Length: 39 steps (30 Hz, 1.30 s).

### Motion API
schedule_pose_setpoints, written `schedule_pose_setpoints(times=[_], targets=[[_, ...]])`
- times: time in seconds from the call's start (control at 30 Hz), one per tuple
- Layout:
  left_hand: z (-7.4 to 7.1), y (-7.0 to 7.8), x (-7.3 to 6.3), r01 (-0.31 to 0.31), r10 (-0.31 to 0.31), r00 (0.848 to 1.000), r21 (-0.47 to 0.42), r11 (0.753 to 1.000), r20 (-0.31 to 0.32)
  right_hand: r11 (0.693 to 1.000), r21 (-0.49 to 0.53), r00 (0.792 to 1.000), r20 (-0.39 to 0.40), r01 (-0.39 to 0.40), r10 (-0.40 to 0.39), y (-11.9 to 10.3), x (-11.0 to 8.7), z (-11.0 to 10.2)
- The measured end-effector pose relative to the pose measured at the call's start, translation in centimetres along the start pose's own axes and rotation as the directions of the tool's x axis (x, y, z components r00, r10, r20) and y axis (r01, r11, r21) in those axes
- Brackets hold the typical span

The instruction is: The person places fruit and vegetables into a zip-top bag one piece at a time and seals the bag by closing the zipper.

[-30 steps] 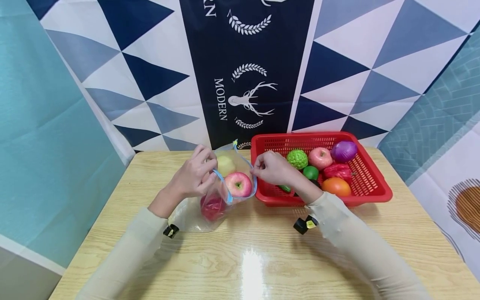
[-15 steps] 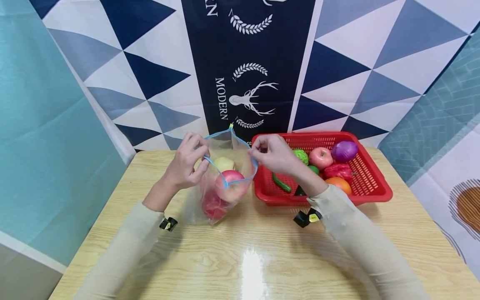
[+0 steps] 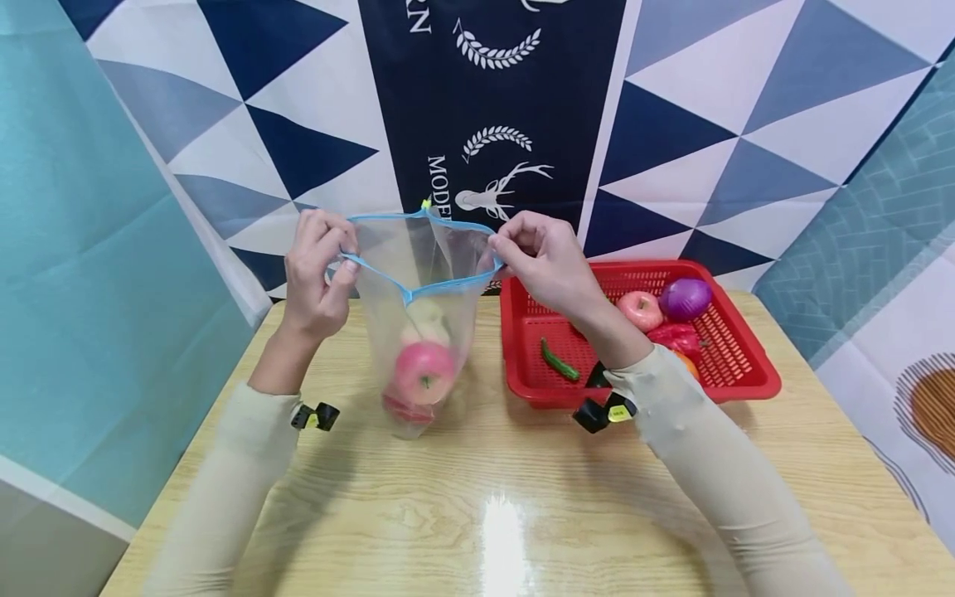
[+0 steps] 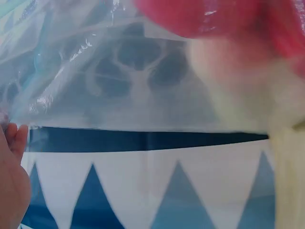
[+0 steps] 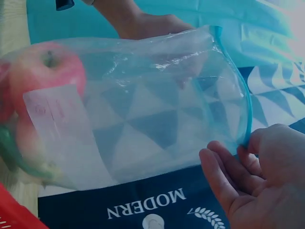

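Observation:
A clear zip bag [image 3: 384, 290] with a blue zip edge hangs upright between my hands, its mouth spread wide. My left hand [image 3: 317, 274] pinches the left side of the rim, and my right hand [image 3: 548, 261] pinches the right side. Low in the bag lies a pink-red apple [image 3: 424, 371]; a pale yellow fruit [image 3: 425, 322] is behind it and a dark red item [image 3: 406, 408] sits beneath, its kind blurred by the plastic. In the right wrist view a white label [image 5: 66, 129] and a green piece [image 5: 16, 155] also show at the bag's bottom end.
A red basket [image 3: 753, 365] stands at the right of the wooden table [image 3: 418, 514]. Inside are a green cucumber [image 3: 559, 360], a pink apple [image 3: 640, 311], a purple onion-like item [image 3: 685, 299] and a red pepper [image 3: 675, 337]; my right forearm covers others. A patterned cloth [image 3: 313, 133] hangs behind.
Both hands have risen with the bag and moved apart, the left one further left. The bag's mouth has widened, and the fruit has settled low in it.

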State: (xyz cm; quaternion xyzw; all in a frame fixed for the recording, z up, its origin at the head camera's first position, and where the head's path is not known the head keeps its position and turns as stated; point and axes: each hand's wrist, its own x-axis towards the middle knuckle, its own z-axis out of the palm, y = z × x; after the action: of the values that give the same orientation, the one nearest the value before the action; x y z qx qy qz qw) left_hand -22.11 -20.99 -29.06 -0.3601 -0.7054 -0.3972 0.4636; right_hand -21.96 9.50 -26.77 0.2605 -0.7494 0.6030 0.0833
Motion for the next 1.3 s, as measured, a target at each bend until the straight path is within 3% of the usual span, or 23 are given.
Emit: schedule_pose_setpoints(times=[0.23, 0.53, 0.67, 0.83, 1.1, 1.3], targets=[[-0.1, 0.3, 0.1, -0.021, 0.02, 0.999, 0.021, 1.0, 0.038, 0.999, -0.039, 1.0, 0.013, -0.014, 0.015, -0.1, -0.2, -0.2], [1.8, 0.0, -1.6, -0.053, 0.053, 0.989, -0.006, 0.999, 0.136, 0.984, -0.161, 0.996, 0.017, -0.078, 0.082, 1.7, -0.5, -2.2], [2.9, -0.4, -3.1, -0.087, 0.079, 0.973, 0.029, 0.996, 0.219, 0.966, -0.209, 0.987, 0.023, -0.15, 0.159, 2.9, -0.8, -3.7], [4.0, -0.6, -4.9, -0.126, 0.095, 0.938, 0.07, 0.99, 0.335, 0.934, -0.281, 0.969, 0.053, -0.219, 0.243, 4.1, -1.6, -4.9], [4.2, -0.4, -5.2, -0.101, 0.067, 0.927, 0.074, 0.992, 0.368, 0.921, -0.31, 0.952, 0.119, -0.235, 0.282, 4.7, -1.7, -5.4], [4.3, -0.4, -5.4, -0.114, 0.081, 0.928, 0.071, 0.991, 0.365, 0.915, -0.298, 0.915, 0.215, -0.271, 0.341, 5.6, -0.5, -6.6]])
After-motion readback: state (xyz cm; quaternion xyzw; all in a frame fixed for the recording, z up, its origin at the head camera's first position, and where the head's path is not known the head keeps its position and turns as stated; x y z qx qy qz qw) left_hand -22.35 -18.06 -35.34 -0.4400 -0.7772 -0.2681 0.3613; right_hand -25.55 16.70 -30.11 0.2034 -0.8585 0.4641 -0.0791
